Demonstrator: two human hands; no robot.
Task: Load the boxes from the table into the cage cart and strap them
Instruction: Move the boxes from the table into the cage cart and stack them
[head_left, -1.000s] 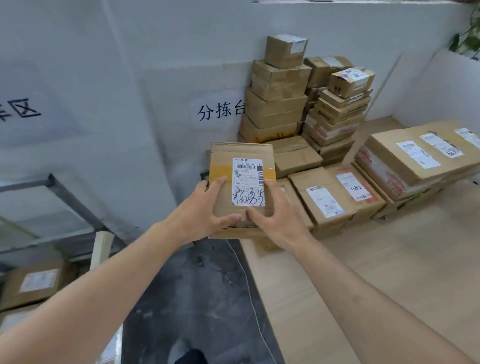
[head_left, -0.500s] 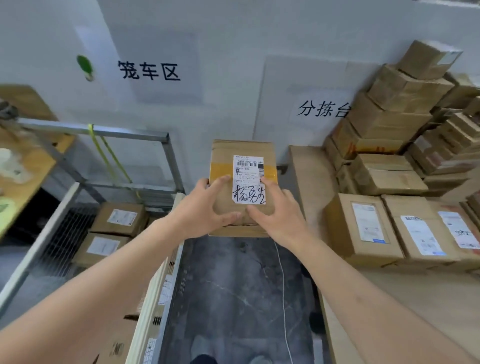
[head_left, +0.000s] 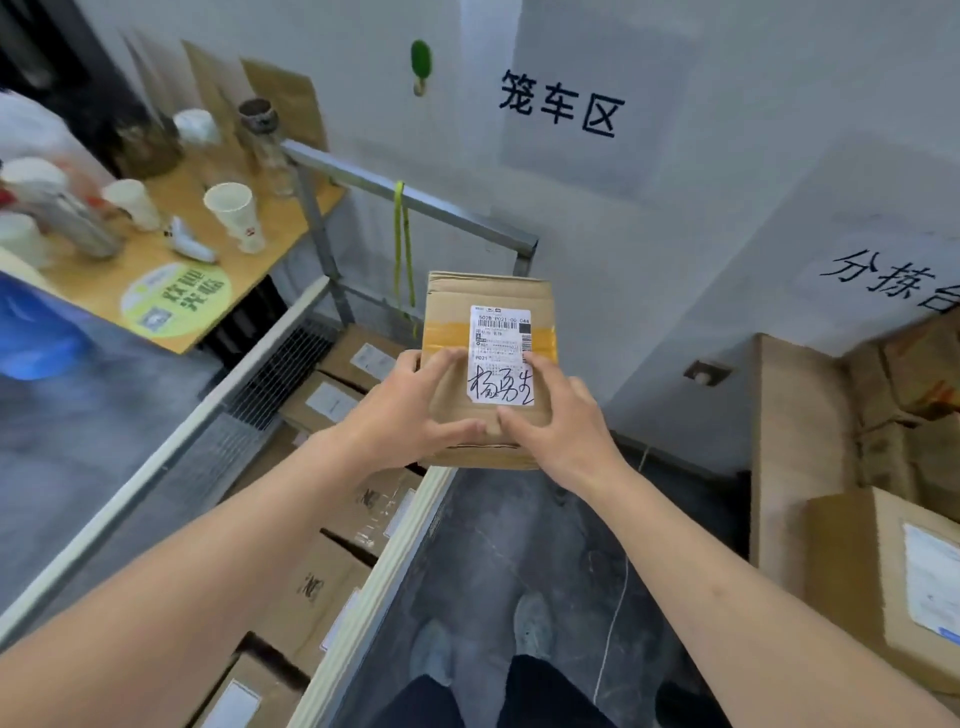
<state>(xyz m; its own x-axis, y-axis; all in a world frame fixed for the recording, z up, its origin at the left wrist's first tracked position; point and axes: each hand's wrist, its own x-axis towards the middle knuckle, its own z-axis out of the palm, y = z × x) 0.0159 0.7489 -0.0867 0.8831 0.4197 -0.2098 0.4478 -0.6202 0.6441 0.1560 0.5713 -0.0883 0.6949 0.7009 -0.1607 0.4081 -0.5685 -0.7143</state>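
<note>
I'm seeing the cups (head_left: 231, 215) at upper left blurring; the table's boxes (head_left: 893, 582) are running off the right edge.

Held box (head_left: 488, 364) is sitting between left hand (head_left: 410, 410) and right hand (head_left: 561, 421), above the cage cart (head_left: 374, 587) near rail. Loaded boxes (head_left: 311, 592) are lying inside the cart, left. Desk (head_left: 789, 447) with more boxes (head_left: 883, 577) is standing right. Cups (head_left: 234, 213) are standing on a side table (head_left: 249, 270), far left.

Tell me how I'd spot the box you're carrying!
Find the metal cage cart by the wall. The carried cardboard box is at its right side, gripped by the left hand and right hand. Unlike the boxes in the cart, it has yellow tape and big handwriting on its label.
</note>
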